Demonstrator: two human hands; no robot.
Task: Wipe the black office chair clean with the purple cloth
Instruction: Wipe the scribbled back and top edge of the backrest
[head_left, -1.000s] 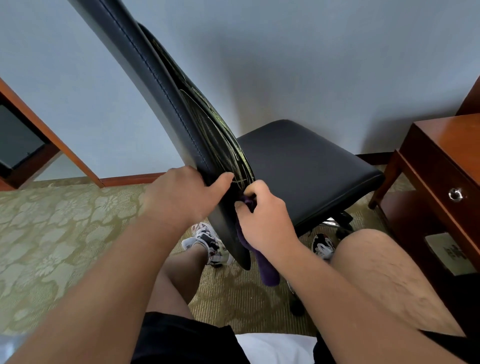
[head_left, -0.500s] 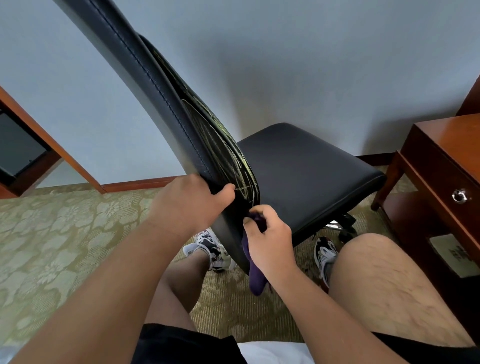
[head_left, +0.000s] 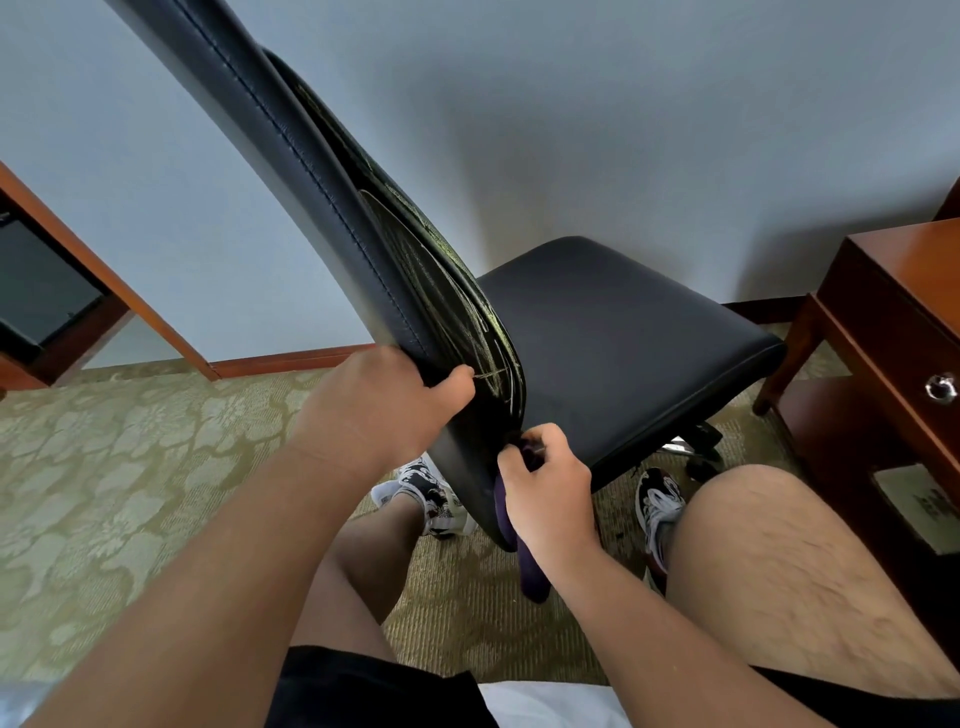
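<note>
The black office chair (head_left: 613, 332) stands in front of me with its tall backrest (head_left: 311, 171) leaning toward me; yellowish scribble marks cover the backrest's front face. My left hand (head_left: 379, 410) grips the backrest's lower edge, thumb on the marked front side. My right hand (head_left: 550, 493) holds the purple cloth (head_left: 530, 571) bunched against the bottom of the backrest, near the seat joint. Most of the cloth is hidden by the hand; a tail hangs below it.
A wooden desk with a drawer knob (head_left: 904, 322) stands close on the right. A wooden cabinet frame (head_left: 130, 291) is at the left by the wall. Patterned carpet (head_left: 114, 493) covers the floor. My bare legs and sneakers (head_left: 431, 493) flank the chair's base.
My right hand has slid the cloth down the backrest's front toward its bottom edge. My left hand keeps its grip on the backrest.
</note>
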